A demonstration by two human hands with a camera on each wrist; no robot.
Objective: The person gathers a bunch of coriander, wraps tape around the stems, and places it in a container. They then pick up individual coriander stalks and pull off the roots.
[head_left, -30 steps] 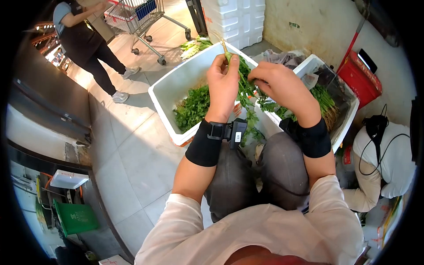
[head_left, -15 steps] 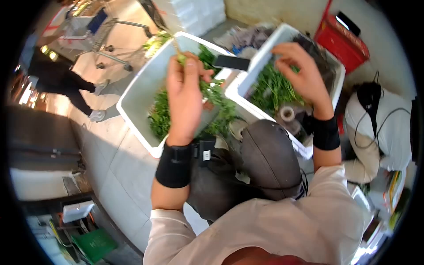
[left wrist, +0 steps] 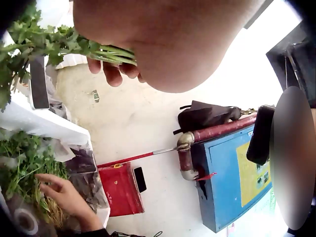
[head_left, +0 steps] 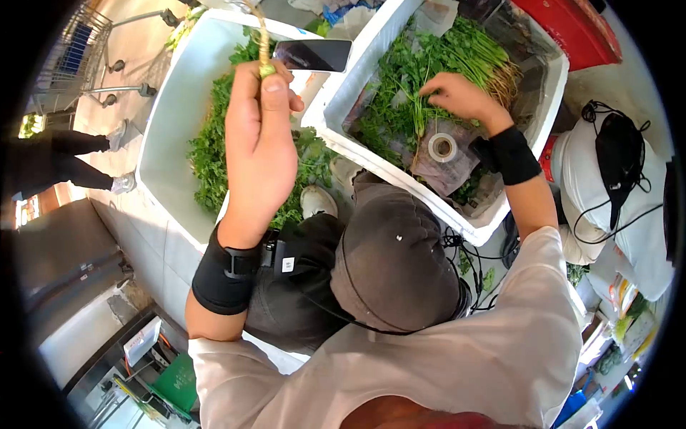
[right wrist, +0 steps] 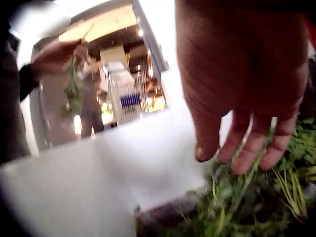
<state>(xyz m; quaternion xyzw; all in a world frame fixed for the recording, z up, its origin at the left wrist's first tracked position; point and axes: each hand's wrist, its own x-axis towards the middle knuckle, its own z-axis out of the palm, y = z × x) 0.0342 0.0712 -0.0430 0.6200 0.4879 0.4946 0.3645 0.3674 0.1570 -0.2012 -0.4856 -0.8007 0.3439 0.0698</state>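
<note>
My left hand (head_left: 261,143) grips a leafy coriander plant by its stems, with its pale tapered root (head_left: 264,43) sticking up past the thumb. Below that hand hang the leaves, and in the left wrist view the coriander leaves (left wrist: 44,42) stretch out from its stems. My right hand (head_left: 461,96) reaches into the right white foam box (head_left: 446,207), over a heap of coriander (head_left: 429,61). In the right wrist view the right hand's (right wrist: 247,98) thumb is apart from its fingers, and the fingertips are at the green stems (right wrist: 252,173).
On the left stands another white foam box (head_left: 161,136) with coriander inside. A phone (head_left: 313,55) lies at the rims between the boxes. A roll of tape (head_left: 442,147) sits in the right box. Beyond are a red bin (head_left: 572,32), a shopping cart (head_left: 71,57) and a standing person's legs (head_left: 78,161).
My right hand has left the plant in my left hand and moved right, down over the coriander in the right box. The left hand keeps its hold. The head view has turned toward the right.
</note>
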